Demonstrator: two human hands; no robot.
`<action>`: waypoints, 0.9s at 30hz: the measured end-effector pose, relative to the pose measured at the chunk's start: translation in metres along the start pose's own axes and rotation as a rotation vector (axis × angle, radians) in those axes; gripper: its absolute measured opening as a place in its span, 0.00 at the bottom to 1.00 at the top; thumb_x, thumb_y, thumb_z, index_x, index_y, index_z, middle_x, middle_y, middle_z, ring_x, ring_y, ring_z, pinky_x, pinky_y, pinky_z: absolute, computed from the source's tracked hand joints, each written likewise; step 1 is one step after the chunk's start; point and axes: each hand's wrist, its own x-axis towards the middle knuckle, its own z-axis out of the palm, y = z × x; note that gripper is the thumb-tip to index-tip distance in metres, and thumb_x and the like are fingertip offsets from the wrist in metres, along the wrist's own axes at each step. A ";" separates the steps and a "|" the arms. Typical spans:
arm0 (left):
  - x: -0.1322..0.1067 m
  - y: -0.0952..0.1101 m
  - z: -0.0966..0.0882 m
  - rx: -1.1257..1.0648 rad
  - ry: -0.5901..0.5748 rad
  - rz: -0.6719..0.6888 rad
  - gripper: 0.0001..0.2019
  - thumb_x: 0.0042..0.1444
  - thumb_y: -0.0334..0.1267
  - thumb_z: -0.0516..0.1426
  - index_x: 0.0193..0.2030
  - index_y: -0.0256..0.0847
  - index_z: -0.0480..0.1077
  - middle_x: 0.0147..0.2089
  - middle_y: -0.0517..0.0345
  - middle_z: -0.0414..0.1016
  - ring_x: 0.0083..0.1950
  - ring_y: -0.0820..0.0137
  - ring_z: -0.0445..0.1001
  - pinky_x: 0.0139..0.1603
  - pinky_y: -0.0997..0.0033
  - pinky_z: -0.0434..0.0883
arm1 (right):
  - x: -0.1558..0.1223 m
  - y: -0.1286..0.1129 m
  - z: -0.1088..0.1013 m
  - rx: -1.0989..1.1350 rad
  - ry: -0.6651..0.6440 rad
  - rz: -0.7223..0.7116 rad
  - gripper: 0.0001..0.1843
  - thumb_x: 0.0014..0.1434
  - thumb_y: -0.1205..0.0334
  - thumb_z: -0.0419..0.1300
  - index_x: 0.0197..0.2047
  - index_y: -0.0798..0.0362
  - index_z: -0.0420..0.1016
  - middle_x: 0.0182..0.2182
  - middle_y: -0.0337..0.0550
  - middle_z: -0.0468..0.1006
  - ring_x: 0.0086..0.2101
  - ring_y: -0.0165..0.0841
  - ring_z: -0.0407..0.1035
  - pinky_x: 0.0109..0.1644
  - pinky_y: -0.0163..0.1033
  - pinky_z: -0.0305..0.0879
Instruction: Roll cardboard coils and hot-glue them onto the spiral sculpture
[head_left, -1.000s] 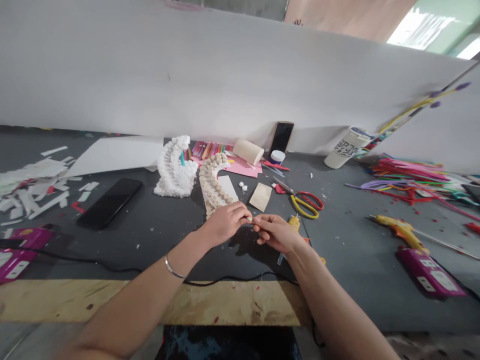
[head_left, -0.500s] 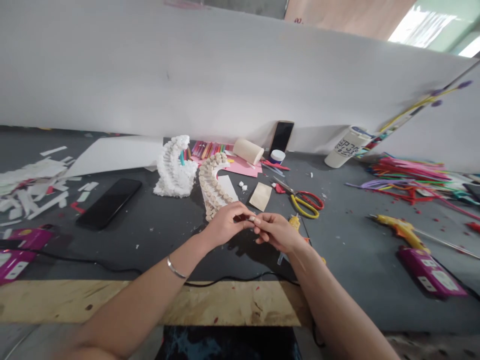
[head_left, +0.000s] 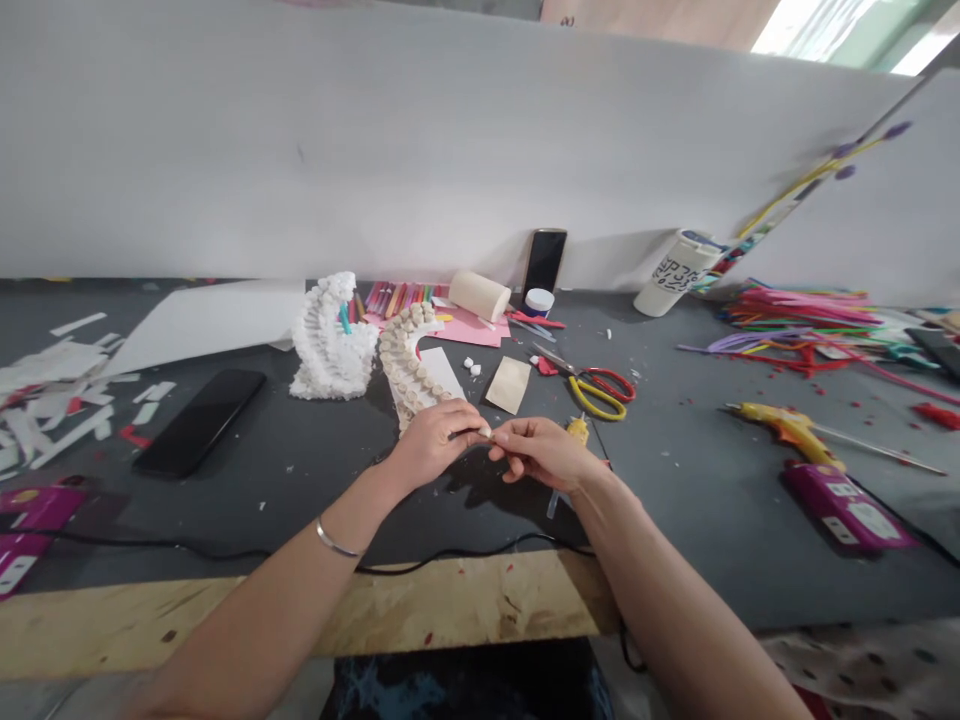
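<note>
My left hand [head_left: 439, 440] and my right hand [head_left: 540, 450] meet above the front middle of the table. Between their fingertips is a small pale piece [head_left: 486, 433], pinched from both sides; its exact kind is too small to make out. Just beyond my left hand lies a curved white card form [head_left: 411, 368] edged with beige rolled pieces, its near end partly hidden by that hand. A beige paper square [head_left: 508, 385] and small white lumps [head_left: 472, 368] rest past my fingertips. Partly behind my right hand sits a yellow glue gun [head_left: 577, 430].
Scissors [head_left: 596, 390] lie beyond my right hand. A white textured form [head_left: 334, 340] stands left, near a black phone [head_left: 201, 422]. Paper scraps [head_left: 52, 400] cover the far left. A second glue gun [head_left: 787, 430], pipe cleaners [head_left: 810, 320] and a tumbler [head_left: 679, 273] are right. A cable [head_left: 465, 557] crosses in front.
The view has shifted slightly, so most things appear further left. Both hands keep the pinch on the small pale piece, with a little more of it showing between the fingertips.
</note>
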 end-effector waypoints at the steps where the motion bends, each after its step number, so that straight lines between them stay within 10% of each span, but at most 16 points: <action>1: 0.000 0.000 -0.001 0.073 -0.037 0.034 0.11 0.65 0.38 0.53 0.38 0.39 0.75 0.38 0.53 0.77 0.40 0.70 0.75 0.43 0.71 0.71 | 0.001 0.001 0.000 -0.013 0.015 -0.002 0.20 0.45 0.47 0.72 0.29 0.56 0.78 0.26 0.41 0.80 0.18 0.21 0.64 0.31 0.35 0.74; 9: -0.006 0.022 0.009 0.603 -0.224 -0.076 0.12 0.66 0.33 0.49 0.35 0.37 0.72 0.35 0.53 0.72 0.36 0.66 0.72 0.30 0.71 0.64 | 0.005 0.008 0.009 -0.095 0.137 -0.040 0.16 0.46 0.50 0.72 0.29 0.54 0.78 0.27 0.39 0.81 0.18 0.23 0.69 0.25 0.30 0.69; 18: -0.001 0.005 0.009 -0.168 0.058 -0.203 0.05 0.58 0.38 0.60 0.39 0.41 0.77 0.37 0.55 0.77 0.39 0.69 0.75 0.40 0.70 0.72 | 0.001 0.001 0.007 0.009 0.022 -0.042 0.22 0.45 0.45 0.72 0.27 0.56 0.76 0.19 0.35 0.73 0.17 0.21 0.61 0.31 0.36 0.74; 27: 0.000 0.007 0.002 -0.023 0.020 -0.050 0.07 0.62 0.37 0.57 0.36 0.40 0.75 0.37 0.54 0.78 0.39 0.70 0.75 0.42 0.70 0.71 | 0.002 0.004 0.002 0.015 0.031 -0.007 0.21 0.44 0.47 0.73 0.27 0.57 0.76 0.24 0.40 0.79 0.18 0.22 0.66 0.31 0.36 0.75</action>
